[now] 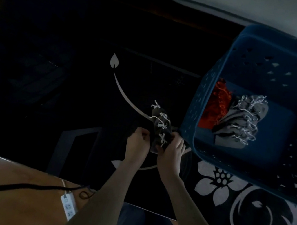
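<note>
- Left hand (138,141) and right hand (171,150) each pinch the near end of a grey cloth (160,125), with fingers curled onto its edge from either side.
- The cloth lies gathered into a narrow strip on the dark tabletop (88,93). It runs away from the person, just left of the blue basket (215,83) and not in it.
- Step in hand, as I judge it: finishing the fold of this cloth so it can join the others.
- The next move likely calls for a firm hold so the bundle does not spring open. After that comes a lift over the basket's near wall and a set-down beside the folded cloths (238,122) inside.
- The cloth is dull grey, soft and limp, with white knotted tassels along one side. The tassels hang loose and could snag on the basket's holes.
- Inside the basket, an orange cloth (215,107) lies left of the grey pile, touching it.
- The light is dim, so I cannot tell how many folds the cloth has.
</note>
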Demonstrator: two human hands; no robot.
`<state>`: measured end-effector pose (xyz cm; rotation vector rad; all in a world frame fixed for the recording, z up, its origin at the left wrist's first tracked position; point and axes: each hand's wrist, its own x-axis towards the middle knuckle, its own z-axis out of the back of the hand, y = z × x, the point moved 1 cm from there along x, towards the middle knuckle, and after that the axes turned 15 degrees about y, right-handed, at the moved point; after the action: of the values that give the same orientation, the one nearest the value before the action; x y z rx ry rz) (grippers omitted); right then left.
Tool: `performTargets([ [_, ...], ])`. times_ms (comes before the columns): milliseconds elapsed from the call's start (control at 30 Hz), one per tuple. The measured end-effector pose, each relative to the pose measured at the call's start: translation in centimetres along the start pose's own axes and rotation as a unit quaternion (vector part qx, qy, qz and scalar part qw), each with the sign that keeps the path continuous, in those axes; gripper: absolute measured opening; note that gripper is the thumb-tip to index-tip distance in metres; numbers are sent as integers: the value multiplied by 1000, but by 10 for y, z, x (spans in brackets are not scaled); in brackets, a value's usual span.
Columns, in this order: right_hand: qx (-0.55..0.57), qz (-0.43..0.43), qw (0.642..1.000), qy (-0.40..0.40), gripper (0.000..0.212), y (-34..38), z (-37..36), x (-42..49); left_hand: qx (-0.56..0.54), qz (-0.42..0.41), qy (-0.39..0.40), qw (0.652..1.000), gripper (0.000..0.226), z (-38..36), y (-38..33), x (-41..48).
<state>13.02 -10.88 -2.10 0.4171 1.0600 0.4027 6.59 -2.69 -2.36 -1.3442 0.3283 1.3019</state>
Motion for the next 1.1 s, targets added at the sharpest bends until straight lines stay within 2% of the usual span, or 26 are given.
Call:
performTargets([
  [67,35,-30,999,-16,57,0,-5,2,1,-2,8,1000,18,0,-1,-1],
  [133,60,-33,997,-37,43,0,-4,2,-17,-3,21,1000,17,0,0,-2],
  [200,38,-26,998,-39,30,-1,-1,-1,-55,7,40,998,15,-1,2,-4],
  [300,11,9,998,-55,19,-3,5,-8,-98,18,67,993,15,-2,7,-5],
  [433,-38,96,991,-88,22,-7,1,-15,-110,9,56,992,17,0,10,-6],
  [567,21,118,988,-94,25,2,1,-11,-140,-3,-8,990,20,6,10,-6],
  [667,64,85,990,-92,20,11,1,-2,-156,-37,-18,987,26,9,5,-4],
  [800,136,10,987,-79,20,15,-3,9,-202,-89,29,975,34,7,-5,1],
  [867,186,9,979,-77,26,16,-5,10,-224,-84,59,969,34,5,-10,7],
  [967,281,39,957,-56,43,19,-6,8,-177,-39,69,981,29,9,-21,18],
  [1100,362,35,931,15,37,17,-4,8,-102,-1,141,985,22,15,-34,25],
])
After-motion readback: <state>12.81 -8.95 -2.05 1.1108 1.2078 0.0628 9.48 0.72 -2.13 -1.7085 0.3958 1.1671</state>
